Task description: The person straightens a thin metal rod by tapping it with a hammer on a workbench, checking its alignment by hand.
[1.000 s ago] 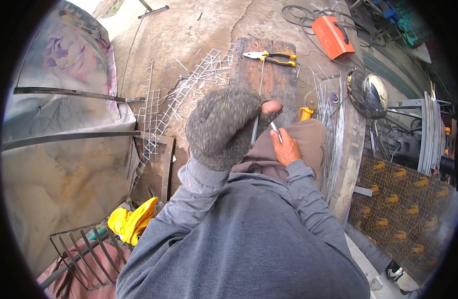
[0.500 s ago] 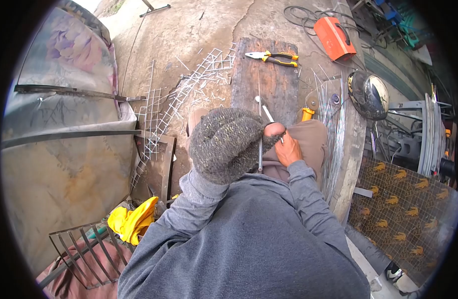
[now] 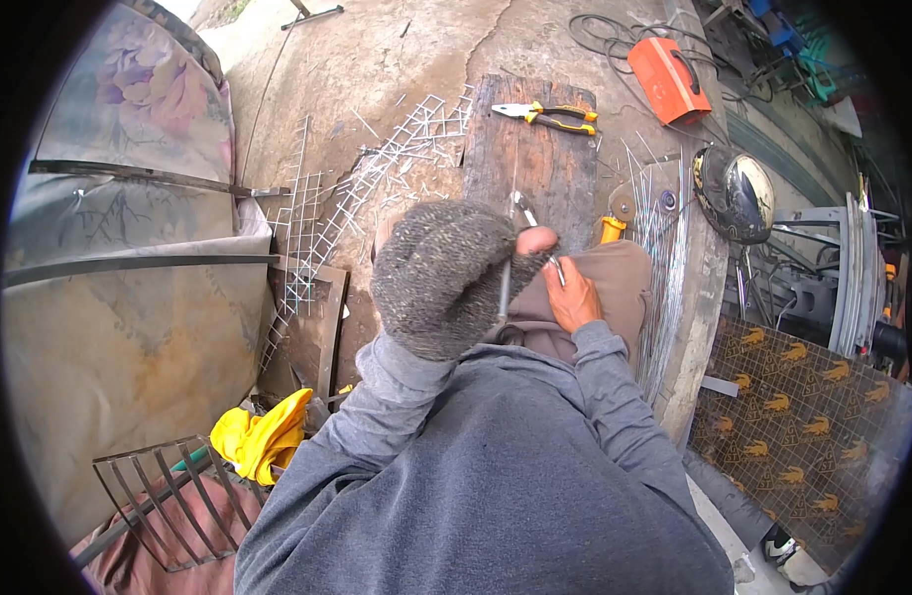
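My left hand (image 3: 444, 283), in a grey knitted glove with one bare fingertip showing, is closed around a thin metal rod (image 3: 505, 290). The rod's lower part shows below the glove, over my lap; the rest is mostly hidden. Beside it, my bare right hand (image 3: 574, 299) grips a slim silver metal tool (image 3: 522, 206). The tool slants up and left, its small head near the rod's line. I cannot make out its exact kind. Beyond both hands lies a dark wooden board (image 3: 535, 169), bearing pliers (image 3: 545, 116) with yellow and black handles.
Cut wire mesh (image 3: 362, 188) and scraps lie left of the board. Thin metal rods (image 3: 664, 288) lie right of my knee, near a welding helmet (image 3: 736, 193). An orange machine (image 3: 667, 81) stands farther off. A yellow cloth (image 3: 263, 436) lies at lower left.
My gloved left hand has moved slightly left and down with the rod. The silver tool has turned a little, its head now showing more plainly. My right hand stays nearly in place.
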{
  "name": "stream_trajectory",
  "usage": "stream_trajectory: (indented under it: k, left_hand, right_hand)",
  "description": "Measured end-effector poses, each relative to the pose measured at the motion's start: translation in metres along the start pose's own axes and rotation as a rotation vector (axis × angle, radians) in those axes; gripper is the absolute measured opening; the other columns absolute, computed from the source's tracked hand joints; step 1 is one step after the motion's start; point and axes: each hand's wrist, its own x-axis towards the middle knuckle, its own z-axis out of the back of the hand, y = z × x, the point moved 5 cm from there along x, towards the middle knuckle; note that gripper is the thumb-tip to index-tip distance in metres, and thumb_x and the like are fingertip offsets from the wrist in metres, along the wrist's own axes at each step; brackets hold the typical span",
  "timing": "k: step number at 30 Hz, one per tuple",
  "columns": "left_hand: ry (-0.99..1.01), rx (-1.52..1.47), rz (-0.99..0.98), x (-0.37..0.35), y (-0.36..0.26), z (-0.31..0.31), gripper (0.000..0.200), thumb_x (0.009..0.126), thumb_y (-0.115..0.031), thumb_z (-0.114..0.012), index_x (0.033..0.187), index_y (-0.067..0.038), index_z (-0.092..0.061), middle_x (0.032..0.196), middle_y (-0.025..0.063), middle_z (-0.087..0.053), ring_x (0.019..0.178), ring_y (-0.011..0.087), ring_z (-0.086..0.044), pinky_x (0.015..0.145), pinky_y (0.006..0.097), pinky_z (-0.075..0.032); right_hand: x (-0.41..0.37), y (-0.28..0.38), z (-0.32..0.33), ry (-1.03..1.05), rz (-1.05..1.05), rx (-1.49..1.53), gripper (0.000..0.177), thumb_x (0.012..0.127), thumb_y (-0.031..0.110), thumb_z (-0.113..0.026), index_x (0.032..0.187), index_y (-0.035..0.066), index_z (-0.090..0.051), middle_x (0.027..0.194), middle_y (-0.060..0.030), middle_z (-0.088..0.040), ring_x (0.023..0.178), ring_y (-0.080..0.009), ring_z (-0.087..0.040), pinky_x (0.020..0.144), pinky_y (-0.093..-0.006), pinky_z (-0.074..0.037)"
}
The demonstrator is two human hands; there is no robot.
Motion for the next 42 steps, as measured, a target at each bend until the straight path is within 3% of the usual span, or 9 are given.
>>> stream_trajectory:
  k: [4, 6, 8, 12, 18, 25, 32, 38, 42]
  left_hand:
    - [-0.096, 0.16, 0.031, 0.009, 0.018, 0.026, 0.016, 0.081, -0.007, -0.079, 0.086, -0.003, -0.064, 0.079, 0.008, -0.068, 0.069, 0.0151, -0.063, 0.064, 0.0286, -0.051]
    - [-0.405, -0.177, 0.315, 0.009, 0.039, 0.043, 0.018, 0.084, -0.005, -0.077, 0.087, -0.002, -0.06, 0.079, 0.01, -0.069, 0.07, 0.0169, -0.067, 0.063, 0.0291, -0.054]
    - [-0.523, -0.288, 0.266, 0.015, 0.06, 0.053, 0.015, 0.09, -0.011, -0.071, 0.092, 0.0, -0.062, 0.079, 0.0096, -0.066, 0.063, 0.0152, -0.062, 0.058, 0.0269, -0.052]
    - [-0.545, -0.411, 0.463, -0.012, 0.138, 0.052, 0.011, 0.094, -0.012, -0.066, 0.096, -0.004, -0.059, 0.077, 0.0068, -0.062, 0.062, 0.017, -0.061, 0.056, 0.0289, -0.051]
    - [-0.643, -0.438, 1.042, -0.138, 0.271, 0.026, 0.018, 0.093, -0.016, -0.068, 0.098, -0.005, -0.054, 0.076, 0.0076, -0.061, 0.061, 0.0152, -0.062, 0.052, 0.0293, -0.056]
    - [-0.78, -0.629, 1.434, -0.225, 0.323, 0.017, 0.029, 0.091, -0.007, -0.068, 0.112, -0.009, -0.048, 0.088, 0.0067, -0.061, 0.066, 0.0175, -0.062, 0.054, 0.0277, -0.058]
    - [-0.707, -0.616, 1.495, -0.235, 0.338, 0.013, 0.025, 0.091, -0.007, -0.068, 0.109, -0.008, -0.05, 0.087, 0.0078, -0.061, 0.069, 0.0191, -0.064, 0.053, 0.0283, -0.059]
    - [-0.65, -0.693, 1.454, -0.245, 0.35, 0.015, 0.021, 0.093, -0.01, -0.064, 0.109, -0.007, -0.052, 0.093, 0.0097, -0.062, 0.074, 0.0212, -0.066, 0.056, 0.0296, -0.06]
    - [-0.675, -0.718, 1.475, -0.243, 0.347, 0.013, 0.02, 0.093, -0.008, -0.064, 0.109, -0.007, -0.053, 0.093, 0.0104, -0.062, 0.076, 0.0219, -0.068, 0.056, 0.0298, -0.061]
  right_hand:
    - [-0.002, 0.004, 0.003, -0.004, -0.022, 0.016, 0.042, 0.099, 0.049, -0.048, 0.1, 0.007, -0.052, 0.084, -0.0268, -0.064, 0.085, -0.0515, -0.059, 0.07, -0.055, -0.043]
    - [-0.003, 0.005, 0.004, 0.0, -0.022, 0.021, 0.041, 0.099, 0.048, -0.048, 0.1, 0.007, -0.053, 0.084, -0.0266, -0.064, 0.085, -0.0513, -0.059, 0.07, -0.0547, -0.044]
    - [-0.002, 0.005, 0.004, 0.003, -0.02, 0.026, 0.041, 0.099, 0.048, -0.048, 0.1, 0.007, -0.053, 0.084, -0.0264, -0.064, 0.085, -0.0511, -0.059, 0.07, -0.0545, -0.044]
    - [0.0, 0.001, 0.0, 0.021, -0.026, 0.021, 0.039, 0.098, 0.048, -0.047, 0.103, 0.01, -0.053, 0.086, -0.0257, -0.066, 0.086, -0.051, -0.061, 0.072, -0.0576, -0.045]
    - [0.0, -0.002, -0.002, 0.02, -0.028, 0.025, 0.039, 0.098, 0.047, -0.048, 0.104, 0.009, -0.053, 0.085, -0.026, -0.066, 0.086, -0.0509, -0.061, 0.073, -0.0573, -0.046]
    - [-0.004, 0.003, -0.002, 0.035, 0.037, 0.034, 0.038, 0.099, 0.046, -0.049, 0.104, 0.009, -0.053, 0.086, -0.0256, -0.067, 0.084, -0.0501, -0.062, 0.072, -0.0577, -0.047]
    - [-0.026, 0.006, 0.007, 0.078, 0.099, -0.074, 0.037, 0.098, 0.044, -0.051, 0.106, 0.008, -0.054, 0.085, -0.0251, -0.067, 0.083, -0.0492, -0.063, 0.071, -0.0562, -0.048]
    - [-0.027, 0.006, 0.019, 0.036, 0.012, 0.083, 0.041, 0.097, 0.046, -0.053, 0.106, 0.007, -0.06, 0.082, -0.0243, -0.066, 0.081, -0.0472, -0.063, 0.069, -0.0521, -0.048]
    - [-0.023, 0.004, 0.031, -0.104, -0.003, 0.165, 0.041, 0.098, 0.045, -0.054, 0.105, 0.005, -0.063, 0.075, -0.02, -0.065, 0.072, -0.0385, -0.065, 0.066, -0.046, -0.048]
